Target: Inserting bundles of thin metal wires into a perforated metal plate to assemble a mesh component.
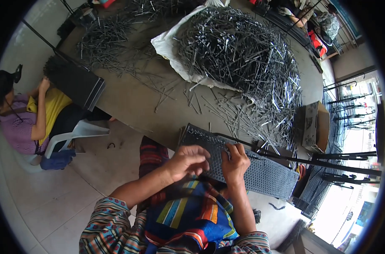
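Note:
A long grey honeycomb-mesh panel rests across my front at the near table edge. A thin black rod runs along its upper side and out to the right. My left hand is over the panel's left part, fingers loosely bent and apart, with nothing seen in it. My right hand is at the panel's middle, near the rod. Its fingers are curled and pressed together; what they pinch, if anything, is too small to tell.
A big heap of thin dark metal pins lies on a white sack, spilling over the table. An open cardboard box is at the right. On the left a seated person works at a black panel. Rods stick out far right.

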